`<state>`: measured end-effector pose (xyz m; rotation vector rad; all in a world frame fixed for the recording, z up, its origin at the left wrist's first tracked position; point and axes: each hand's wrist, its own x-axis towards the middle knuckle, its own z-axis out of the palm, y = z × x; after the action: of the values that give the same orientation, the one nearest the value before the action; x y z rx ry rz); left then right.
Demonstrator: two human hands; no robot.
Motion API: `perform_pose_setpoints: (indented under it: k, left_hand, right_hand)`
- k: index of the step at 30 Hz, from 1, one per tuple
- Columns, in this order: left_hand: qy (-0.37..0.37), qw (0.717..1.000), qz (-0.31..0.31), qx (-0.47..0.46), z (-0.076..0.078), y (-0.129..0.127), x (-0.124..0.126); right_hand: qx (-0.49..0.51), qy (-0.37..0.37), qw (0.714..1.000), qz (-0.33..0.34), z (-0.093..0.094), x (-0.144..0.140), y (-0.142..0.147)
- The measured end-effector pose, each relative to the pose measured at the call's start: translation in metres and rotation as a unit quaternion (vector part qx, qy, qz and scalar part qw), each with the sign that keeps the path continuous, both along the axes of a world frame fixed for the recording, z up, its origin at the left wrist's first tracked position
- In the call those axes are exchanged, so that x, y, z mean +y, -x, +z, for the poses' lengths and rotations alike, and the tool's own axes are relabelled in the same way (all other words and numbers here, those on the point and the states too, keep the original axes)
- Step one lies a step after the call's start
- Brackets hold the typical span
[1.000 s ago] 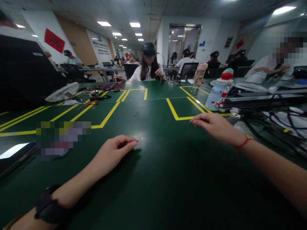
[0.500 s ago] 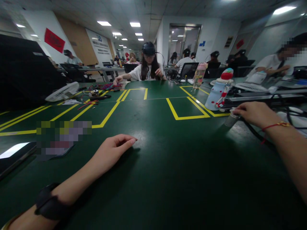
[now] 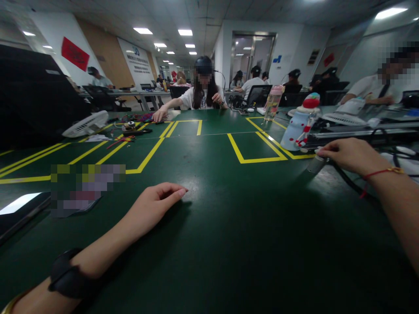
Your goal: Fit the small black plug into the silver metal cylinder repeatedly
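Note:
On the right, my right hand [image 3: 352, 156] pinches the top of a small, clear, grey-looking bottle [image 3: 316, 165] between thumb and fingertips. The bottle's base is at the green tabletop [image 3: 209, 244], slightly tilted in view. A light blue bottle [image 3: 293, 133] with a red and white figure stands just beyond that hand. My left hand [image 3: 160, 203] rests on the table at centre left, fingers together and the thumb tip against the index finger. Nothing shows in its grip.
Yellow tape [image 3: 262, 161] marks areas on the table. A phone [image 3: 22, 213] lies at the left edge. Farther back are loose wires [image 3: 126, 140], a white fan [image 3: 85, 124] and a pink-lidded bottle [image 3: 273, 104]. Black cables lie by my right wrist. A co-worker [image 3: 203, 89] sits opposite.
The co-worker's hand opposite has shifted slightly left over the wires. My two hands and the small bottle have stayed almost still.

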<state>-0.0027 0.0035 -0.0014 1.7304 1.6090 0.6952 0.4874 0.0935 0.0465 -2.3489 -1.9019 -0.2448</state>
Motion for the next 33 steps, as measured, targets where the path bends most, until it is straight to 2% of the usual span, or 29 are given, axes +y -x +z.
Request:
perform_pose_setpoints:
  k: [6,14,20,23,26,28,31,33]
  left_hand:
    - [-0.012,1.0,0.001,0.006,0.0,-0.002,-0.001]
    - [-0.011,1.0,-0.006,0.011,-0.003,0.0,0.0]
    - [-0.011,1.0,-0.01,0.019,-0.001,-0.001,-0.001]
    - [-0.009,1.0,-0.01,0.019,0.0,-0.002,-0.001]
    - [-0.008,1.0,-0.007,0.017,-0.001,-0.004,-0.001]
    - [-0.014,1.0,-0.007,0.017,-0.001,-0.005,-0.001]
    - [-0.02,1.0,-0.011,0.02,-0.001,-0.006,-0.001]
    - [-0.021,0.999,-0.015,0.022,-0.001,-0.006,-0.001]
  right_hand:
    - [0.01,0.025,0.997,-0.069,0.002,-0.002,-0.008]
    - [0.057,0.015,0.998,-0.031,-0.001,0.001,-0.014]
    - [0.168,0.046,0.984,0.024,-0.002,-0.006,-0.019]
    - [0.15,0.026,0.988,0.021,-0.002,-0.009,-0.012]
    - [0.148,-0.005,0.987,0.066,-0.001,-0.013,0.017]
    - [0.208,-0.033,0.968,0.136,-0.004,-0.021,0.053]
    - [0.324,-0.053,0.901,0.284,-0.015,-0.043,0.123]
    - [0.361,-0.047,0.852,0.376,-0.025,-0.06,0.166]
